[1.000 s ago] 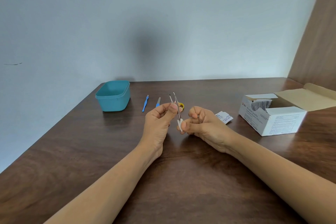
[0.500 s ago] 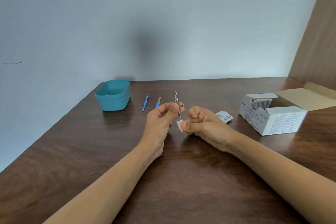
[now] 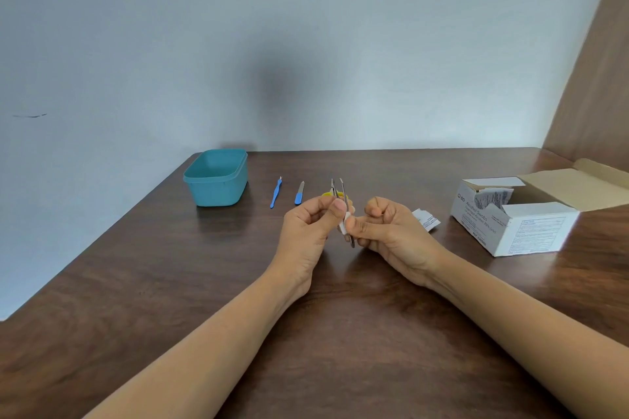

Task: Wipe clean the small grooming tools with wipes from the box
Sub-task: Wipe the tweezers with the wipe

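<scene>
My left hand (image 3: 311, 226) pinches metal tweezers (image 3: 344, 196) upright over the middle of the table, tips pointing up. My right hand (image 3: 388, 231) pinches a small white wipe (image 3: 342, 227) around the lower part of the tweezers. A blue cuticle tool (image 3: 276, 192) and a blue-handled nail file (image 3: 299, 193) lie on the table behind my left hand. A yellow object (image 3: 326, 194) peeks out behind the tweezers, mostly hidden. The open white box of alcohol swabs (image 3: 517, 224) stands at the right.
A teal plastic tub (image 3: 218, 178) sits at the back left of the wooden table (image 3: 170, 282). A torn wipe wrapper (image 3: 426, 219) lies between my right hand and the box. A wall rises close behind the table.
The wipe in my right hand has shifted along the tweezers, whose lower end now shows below the wipe. Both hands stay in nearly the same place.
</scene>
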